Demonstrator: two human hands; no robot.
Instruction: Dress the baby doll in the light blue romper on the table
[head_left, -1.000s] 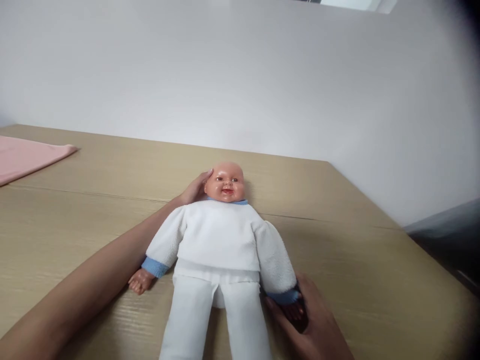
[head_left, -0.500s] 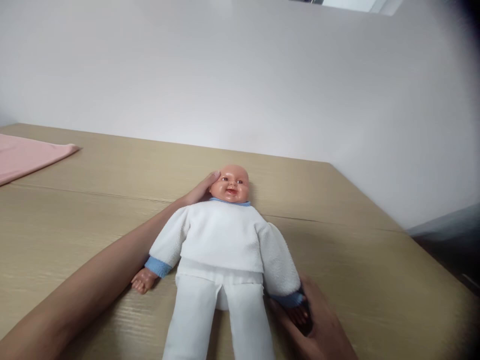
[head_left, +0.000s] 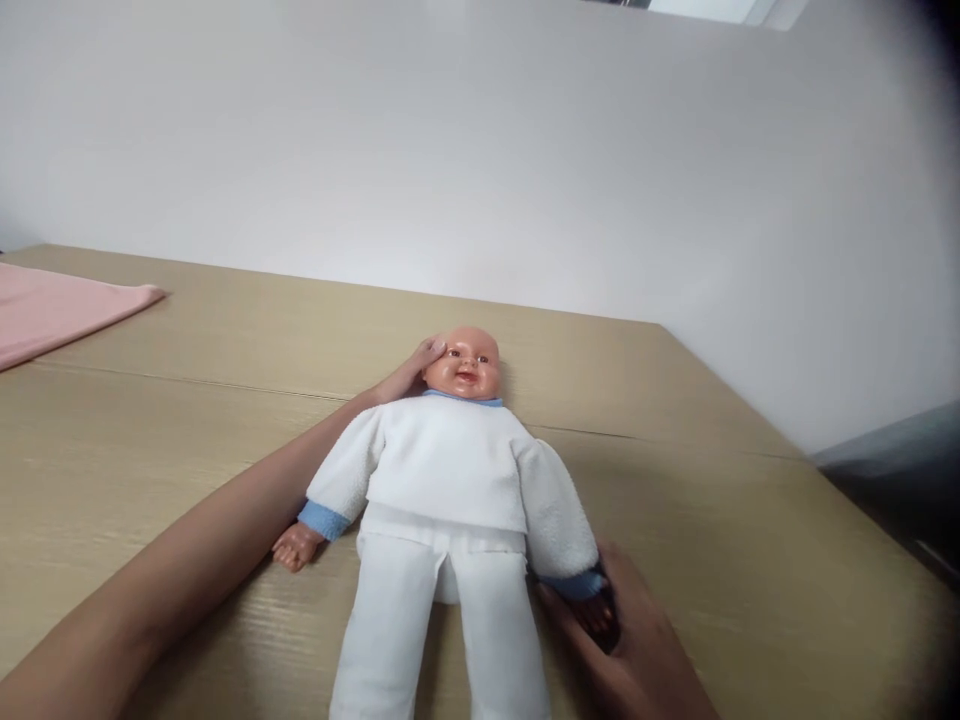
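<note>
A baby doll [head_left: 450, 465] lies face up on the table, dressed in a fluffy white top with blue cuffs and collar, and white trousers. Its feet fall outside the lower edge of the view. At the left side of its bald head, my left hand [head_left: 426, 362] holds on with the thumb near the temple; the other fingers are mostly hidden behind the head. My left forearm runs beside the doll's sleeve. Lower right, my right hand [head_left: 637, 640] curves around the doll's cuffed wrist and small hand, thumb on the inner side. Its fingertips are partly hidden.
The wooden table [head_left: 187, 430] has a seam running across it. A folded pink cloth [head_left: 67, 310] lies at the far left. Behind the table's far edge rises a pale wall [head_left: 450, 170]. Something dark [head_left: 907, 490] stands beyond the right edge.
Very little differs. The whole view has shifted slightly, and the doll appears a touch higher and further right with both hands still at the same places on it.
</note>
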